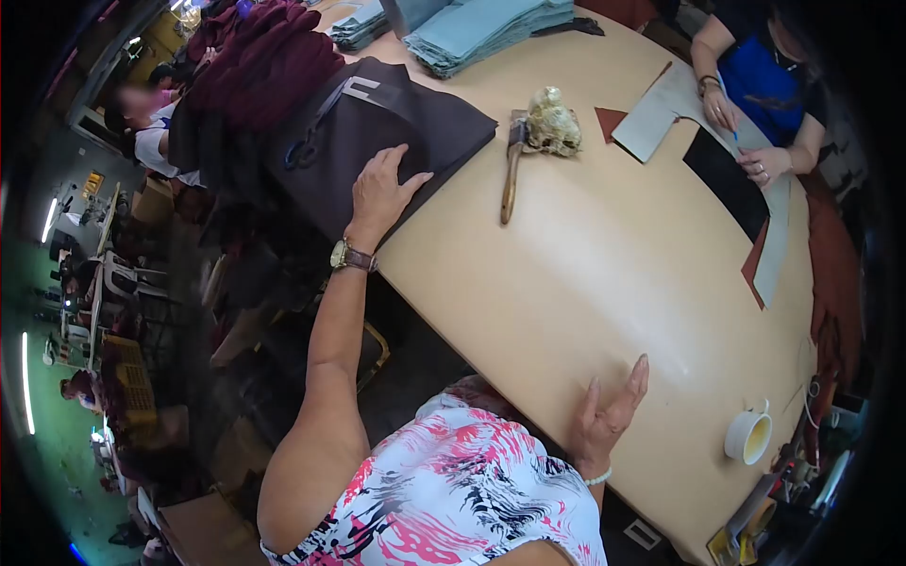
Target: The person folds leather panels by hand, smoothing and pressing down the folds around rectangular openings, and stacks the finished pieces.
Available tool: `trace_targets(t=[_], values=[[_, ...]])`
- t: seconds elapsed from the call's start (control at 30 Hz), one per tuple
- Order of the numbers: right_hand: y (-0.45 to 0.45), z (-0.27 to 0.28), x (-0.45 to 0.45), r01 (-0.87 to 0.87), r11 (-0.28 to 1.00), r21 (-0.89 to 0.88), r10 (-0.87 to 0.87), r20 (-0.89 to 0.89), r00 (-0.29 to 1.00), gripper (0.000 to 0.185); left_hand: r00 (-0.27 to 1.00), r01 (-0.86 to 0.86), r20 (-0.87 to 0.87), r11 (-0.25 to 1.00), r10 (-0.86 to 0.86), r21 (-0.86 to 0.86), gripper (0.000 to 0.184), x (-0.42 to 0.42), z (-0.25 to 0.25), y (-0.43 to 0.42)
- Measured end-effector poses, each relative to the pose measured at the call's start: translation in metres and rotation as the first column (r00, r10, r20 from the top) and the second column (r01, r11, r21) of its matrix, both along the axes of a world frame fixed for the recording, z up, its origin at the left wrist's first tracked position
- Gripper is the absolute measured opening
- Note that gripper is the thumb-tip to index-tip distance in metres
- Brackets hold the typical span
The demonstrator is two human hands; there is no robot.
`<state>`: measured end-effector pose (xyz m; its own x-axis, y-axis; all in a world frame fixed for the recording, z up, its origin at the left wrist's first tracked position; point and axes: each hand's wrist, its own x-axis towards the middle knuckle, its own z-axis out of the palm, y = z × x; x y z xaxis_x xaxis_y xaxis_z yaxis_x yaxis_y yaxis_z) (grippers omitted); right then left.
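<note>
My left hand (385, 191), with a watch at the wrist, is over the near edge of a dark cloth stack (415, 123), thumb and fingers apart and nothing held. Blue-handled scissors (304, 151) and pale strips (363, 90) lie on that cloth. Above the table's near edge, my right hand (609, 415) has its fingers stretched out and is empty. A brush with a wooden handle (511, 184) rests beside a crumpled, yellowish lump (553, 124) on the table (566, 245). To the right of my right hand stands a white cup (747, 437) with yellow contents.
Across the table a co-worker (769, 85) holds a pen over grey pattern pieces (646, 123) and a black piece (727, 184). Light blue cloth (491, 33) is stacked at the far side, maroon cloth (255, 71) at the left. Tools (755, 528) sit at the lower right corner.
</note>
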<state>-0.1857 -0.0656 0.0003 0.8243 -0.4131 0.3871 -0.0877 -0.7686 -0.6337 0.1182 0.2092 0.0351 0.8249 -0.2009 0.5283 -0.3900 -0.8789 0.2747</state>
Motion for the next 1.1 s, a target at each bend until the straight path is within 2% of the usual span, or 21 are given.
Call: trace_targets(t=[0.07, 0.17, 0.23, 0.3, 0.33, 0.37, 0.43, 0.47, 0.5, 0.57, 0.63, 0.67, 0.73, 0.77, 0.8, 0.83, 0.9, 0.97, 1.0, 1.07, 1.1], values=[[0.003, 0.001, 0.007, -0.027, 0.999, -0.038, 0.026, -0.032, 0.999, 0.064, 0.991, 0.029, -0.129, 0.992, -0.045, -0.124, 0.042, 0.003, 0.003, 0.008], [0.011, 0.016, 0.046, -0.249, 0.955, -0.162, 0.251, -0.009, 0.968, 0.066, 0.98, 0.079, -0.166, 0.977, -0.113, -0.198, 0.037, 0.009, -0.001, 0.018], [0.031, 0.041, 0.097, -0.371, 0.901, -0.225, 0.396, 0.077, 0.915, 0.067, 0.985, 0.11, -0.098, 0.952, -0.143, -0.286, 0.026, 0.011, -0.006, 0.021], [0.061, 0.057, 0.158, -0.496, 0.866, -0.058, 0.497, 0.185, 0.848, 0.071, 0.983, 0.116, -0.092, 0.922, -0.16, -0.369, 0.022, 0.011, -0.006, 0.021], [0.08, 0.069, 0.191, -0.549, 0.834, 0.063, 0.53, 0.186, 0.827, 0.078, 0.987, 0.137, -0.025, 0.922, -0.157, -0.363, 0.018, 0.012, -0.009, 0.021], [0.096, 0.065, 0.234, -0.62, 0.783, 0.061, 0.586, 0.266, 0.766, 0.088, 0.983, 0.135, -0.069, 0.921, -0.172, -0.365, 0.019, 0.012, -0.008, 0.022], [0.135, 0.067, 0.299, -0.541, 0.795, 0.275, 0.513, 0.172, 0.841, 0.097, 0.968, 0.131, -0.153, 0.921, -0.198, -0.368, 0.019, 0.011, -0.003, 0.024], [0.149, 0.072, 0.324, -0.431, 0.779, 0.455, 0.468, 0.033, 0.883, 0.1, 0.965, 0.135, -0.175, 0.942, -0.195, -0.306, 0.022, 0.014, -0.006, 0.029], [0.158, 0.074, 0.342, -0.284, 0.742, 0.608, 0.435, -0.114, 0.893, 0.103, 0.957, 0.137, -0.202, 0.937, -0.209, -0.322, 0.024, 0.017, 0.0, 0.033], [0.166, 0.058, 0.361, -0.222, 0.777, 0.588, 0.354, -0.117, 0.928, 0.098, 0.936, 0.139, -0.258, 0.925, -0.239, -0.353, 0.028, 0.022, 0.016, 0.044], [0.166, 0.04, 0.368, -0.191, 0.809, 0.556, 0.287, -0.089, 0.954, 0.094, 0.989, 0.106, -0.071, 0.964, -0.127, -0.242, 0.037, 0.053, 0.016, 0.07], [0.167, 0.034, 0.368, -0.17, 0.808, 0.565, 0.261, -0.085, 0.962, 0.085, 0.998, 0.069, 0.012, 0.979, -0.067, -0.192, 0.039, 0.074, 0.012, 0.087], [0.171, 0.016, 0.367, -0.213, 0.856, 0.47, 0.21, 0.061, 0.976, 0.08, 0.982, -0.121, 0.146, 0.993, 0.121, -0.009, 0.049, 0.118, -0.002, 0.123], [0.174, 0.011, 0.366, -0.227, 0.879, 0.42, 0.186, 0.137, 0.973, 0.078, 0.965, -0.24, 0.118, 0.97, 0.236, 0.025, 0.053, 0.135, -0.01, 0.139], [0.176, 0.014, 0.363, -0.205, 0.882, 0.424, 0.178, 0.103, 0.979, 0.075, 0.959, -0.279, 0.06, 0.96, 0.277, 0.017, 0.055, 0.148, -0.017, 0.152], [0.177, 0.021, 0.359, -0.181, 0.886, 0.426, 0.168, 0.068, 0.983, 0.073, 0.944, -0.323, 0.077, 0.946, 0.321, 0.023, 0.049, 0.16, -0.033, 0.165], [0.18, 0.025, 0.357, -0.153, 0.894, 0.421, 0.153, 0.034, 0.988, 0.07, 0.955, -0.285, -0.072, 0.958, 0.287, 0.04, 0.039, 0.172, -0.031, 0.173], [0.18, 0.027, 0.358, -0.148, 0.903, 0.404, 0.147, 0.034, 0.989, 0.068, 0.949, -0.31, -0.029, 0.947, 0.313, 0.08, 0.033, 0.172, -0.025, 0.171], [0.176, 0.033, 0.358, -0.232, 0.797, 0.558, 0.198, 0.121, 0.973, 0.067, 0.949, -0.315, -0.004, 0.947, 0.316, 0.058, 0.031, 0.174, -0.023, 0.172], [0.165, 0.04, 0.352, -0.313, 0.728, 0.609, 0.197, 0.251, 0.948, 0.067, 0.948, -0.313, 0.082, 0.946, 0.307, 0.083, 0.031, 0.176, -0.018, 0.177], [0.154, 0.044, 0.345, -0.347, 0.697, 0.627, 0.186, 0.309, 0.933, 0.067, 0.949, -0.313, 0.064, 0.943, 0.308, 0.109, 0.032, 0.175, -0.013, 0.177]])
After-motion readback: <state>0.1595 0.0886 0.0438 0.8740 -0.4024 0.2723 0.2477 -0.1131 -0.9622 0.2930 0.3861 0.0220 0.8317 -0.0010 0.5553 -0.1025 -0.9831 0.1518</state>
